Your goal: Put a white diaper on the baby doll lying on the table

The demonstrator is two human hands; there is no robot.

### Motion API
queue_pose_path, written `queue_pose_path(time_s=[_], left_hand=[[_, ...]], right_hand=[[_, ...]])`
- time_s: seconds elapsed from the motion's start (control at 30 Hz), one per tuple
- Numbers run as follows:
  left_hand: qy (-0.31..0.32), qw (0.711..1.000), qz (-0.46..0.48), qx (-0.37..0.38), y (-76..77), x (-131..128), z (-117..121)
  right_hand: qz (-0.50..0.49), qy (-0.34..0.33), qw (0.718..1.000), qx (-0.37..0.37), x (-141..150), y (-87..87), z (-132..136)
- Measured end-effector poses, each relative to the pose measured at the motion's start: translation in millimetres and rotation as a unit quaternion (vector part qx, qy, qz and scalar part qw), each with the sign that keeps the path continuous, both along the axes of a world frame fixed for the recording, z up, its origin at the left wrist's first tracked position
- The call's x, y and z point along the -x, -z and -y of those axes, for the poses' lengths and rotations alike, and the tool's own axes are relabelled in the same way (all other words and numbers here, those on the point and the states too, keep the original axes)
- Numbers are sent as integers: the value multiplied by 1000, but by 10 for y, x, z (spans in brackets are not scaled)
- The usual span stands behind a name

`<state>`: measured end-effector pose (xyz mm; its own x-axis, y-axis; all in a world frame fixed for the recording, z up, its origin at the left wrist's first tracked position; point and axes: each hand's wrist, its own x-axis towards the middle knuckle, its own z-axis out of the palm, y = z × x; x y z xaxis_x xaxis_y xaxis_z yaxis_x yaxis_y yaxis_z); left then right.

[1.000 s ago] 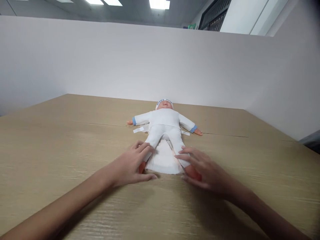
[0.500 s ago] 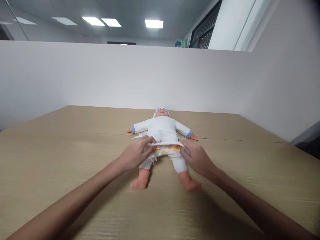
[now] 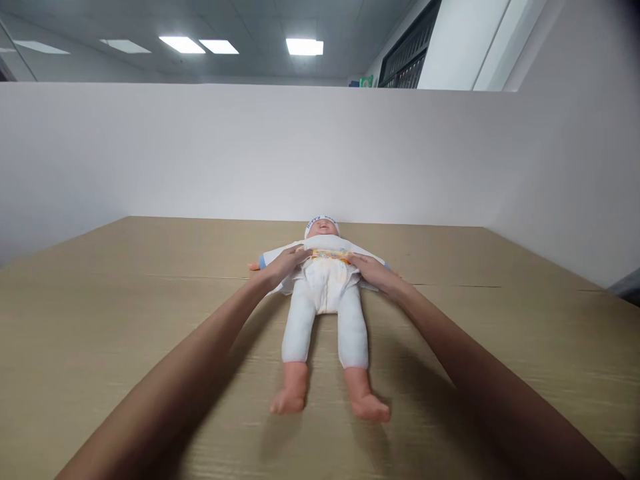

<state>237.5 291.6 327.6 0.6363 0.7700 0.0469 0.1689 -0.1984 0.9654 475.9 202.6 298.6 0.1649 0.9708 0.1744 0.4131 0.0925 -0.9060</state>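
A baby doll (image 3: 300, 333) in white clothes and a printed white cap lies on its back, feet toward me. A white diaper (image 3: 326, 283) covers its front from between the legs up to the belly, with an orange and yellow patterned band at the top. My left hand (image 3: 290, 261) lies on the diaper's upper left corner, fingers stretched toward the middle. On the upper right corner rests my right hand (image 3: 373, 270), its fingers also laid out flat. My thumbs are hard to make out. White diaper side flaps show partly under both hands.
The doll lies on a wood-coloured table (image 3: 150, 320) with a seam running across it. A white partition (image 3: 225, 153) rises behind the table's far edge, and a white wall (image 3: 575, 167) stands to the right.
Both hands have moved up from the doll's thighs to its belly, bringing the diaper's front panel with them. My fingers have gone from gripping its edge to lying flat. The doll's legs now lie straighter.
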Motion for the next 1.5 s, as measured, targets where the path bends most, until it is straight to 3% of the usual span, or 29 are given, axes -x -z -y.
queue_pose_path(time_s=[0.27, 0.33, 0.53, 0.7, 0.8, 0.93, 1.13, 1.5], left_hand=[[75, 986, 8, 148, 32, 461, 544], [84, 986, 9, 146, 4, 539, 648], [-23, 999, -31, 39, -84, 658, 581], [-69, 981, -78, -165, -210, 616, 678], [-18, 948, -102, -300, -280, 382, 911], [79, 885, -147, -435, -287, -43, 1147], [63, 843, -215, -489, -170, -309, 1173], [42, 847, -225, -479, -115, -300, 1169]], right_hand=[[20, -32, 998, 51, -4, -26, 775], [35, -32, 997, 67, 13, -67, 940], [9, -59, 997, 54, -116, -24, 1126], [199, 61, 978, 26, -340, 281, 1376], [276, 110, 955, 5, -370, 491, 1485], [299, 133, 945, 11, -361, 666, 1466], [274, 133, 952, 30, -377, 719, 1377], [222, 127, 965, 61, -363, 682, 1397]])
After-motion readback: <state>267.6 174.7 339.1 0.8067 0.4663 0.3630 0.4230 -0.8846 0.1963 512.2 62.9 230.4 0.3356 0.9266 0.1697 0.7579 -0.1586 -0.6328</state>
